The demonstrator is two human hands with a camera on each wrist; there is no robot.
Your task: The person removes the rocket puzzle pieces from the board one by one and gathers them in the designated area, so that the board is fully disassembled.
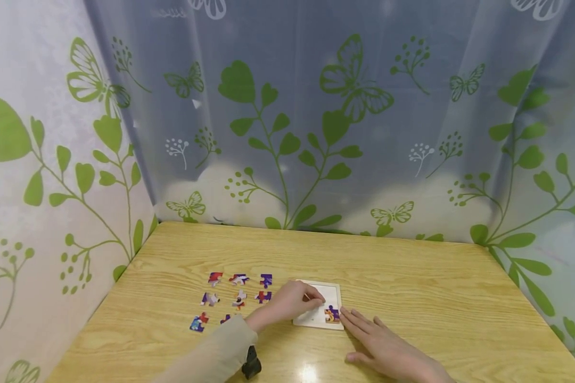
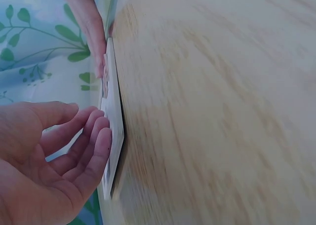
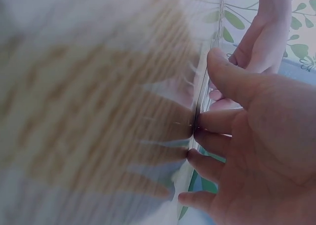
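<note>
A small pale puzzle tray (image 1: 318,284) with a raised rim lies on the table. One purple and orange jigsaw piece (image 1: 332,315) sits in its near right corner. My left hand (image 1: 287,302) reaches over the tray from the left. Its fingers are loosely bent, with the fingertips low over the tray's white base; no piece shows between thumb and fingers in the left wrist view. At the tray's right edge my right hand (image 1: 380,340) lies low with fingers extended, fingertips at the rim beside the piece. The right thumb (image 3: 224,72) is spread away from the fingers.
Several loose jigsaw pieces lie in rough rows left of the tray, among them a red one (image 1: 215,279), a purple one (image 1: 265,280) and a blue and red one (image 1: 199,322). My left forearm partly covers the nearest row. Patterned curtains (image 1: 287,159) surround the wooden table (image 1: 402,282).
</note>
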